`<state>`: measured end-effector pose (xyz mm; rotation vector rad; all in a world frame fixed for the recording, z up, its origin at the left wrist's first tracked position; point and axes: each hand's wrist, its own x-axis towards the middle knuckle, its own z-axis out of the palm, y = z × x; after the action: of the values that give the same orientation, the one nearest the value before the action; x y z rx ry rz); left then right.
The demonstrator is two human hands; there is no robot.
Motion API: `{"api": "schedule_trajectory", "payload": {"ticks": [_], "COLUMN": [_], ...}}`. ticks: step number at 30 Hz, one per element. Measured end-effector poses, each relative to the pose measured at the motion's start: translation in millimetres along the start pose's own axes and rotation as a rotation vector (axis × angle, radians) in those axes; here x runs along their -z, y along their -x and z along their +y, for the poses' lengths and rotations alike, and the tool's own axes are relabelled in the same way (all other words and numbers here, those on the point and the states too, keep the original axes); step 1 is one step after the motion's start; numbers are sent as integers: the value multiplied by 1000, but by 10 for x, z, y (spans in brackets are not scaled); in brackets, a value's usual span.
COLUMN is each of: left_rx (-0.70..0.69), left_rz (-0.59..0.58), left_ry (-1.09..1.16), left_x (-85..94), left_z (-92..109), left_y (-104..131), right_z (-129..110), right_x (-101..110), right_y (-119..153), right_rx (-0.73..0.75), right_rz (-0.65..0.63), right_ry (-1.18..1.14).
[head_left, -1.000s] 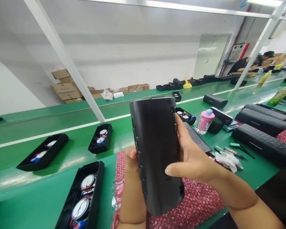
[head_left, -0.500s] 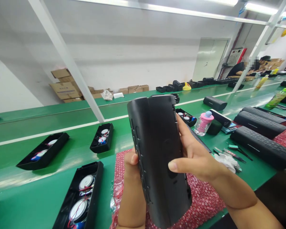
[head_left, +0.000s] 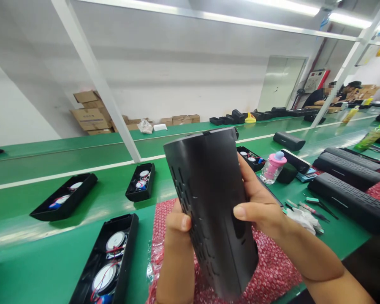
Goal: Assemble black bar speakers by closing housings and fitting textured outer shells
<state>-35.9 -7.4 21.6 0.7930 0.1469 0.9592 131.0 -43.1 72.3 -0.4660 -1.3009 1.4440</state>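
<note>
A black speaker housing (head_left: 213, 202) with a slotted side is held up, tilted, in front of me. My left hand (head_left: 178, 226) grips its left side, the thumb against the slotted face and the other fingers hidden behind. My right hand (head_left: 261, 204) wraps the right side, with its thumb pressed on the smooth face near a dark oval recess. Beneath the housing lies red bubble wrap (head_left: 281, 270) on the green bench. Left of it, an open black speaker shell (head_left: 129, 245) shows round white drivers and red wires.
More open shells (head_left: 63, 198) stand on the green bench (head_left: 44, 253) at left. To the right are a pink-lidded bottle (head_left: 272, 169), tweezers (head_left: 326, 208), white tissue (head_left: 304, 219) and closed black speakers (head_left: 351, 202). A white post (head_left: 114, 114) rises behind; people (head_left: 319, 97) sit far right.
The housing has turned slightly in my hands, showing more of its slotted side. Its top has tipped a little to the left. Both hands keep their hold, and the view has shifted slightly.
</note>
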Motion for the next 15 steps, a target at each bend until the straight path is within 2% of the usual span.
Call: {"api": "schedule_trajectory", "payload": {"ticks": [5,10,15], "left_rx": [-77,-201,-201], "left_rz": [-23,41,15], "left_ry": [-29,-104,-147], "left_x": [-102,-108,-125], "left_z": [45,9,-19], "left_y": [-103,-157,-184], "right_z": [51,142,172], "right_x": [63,140,189], "right_y": [-85,-165,-199], "right_rx": [62,132,169], "right_rz": [81,158,169], "right_ry": [63,52,100]}}
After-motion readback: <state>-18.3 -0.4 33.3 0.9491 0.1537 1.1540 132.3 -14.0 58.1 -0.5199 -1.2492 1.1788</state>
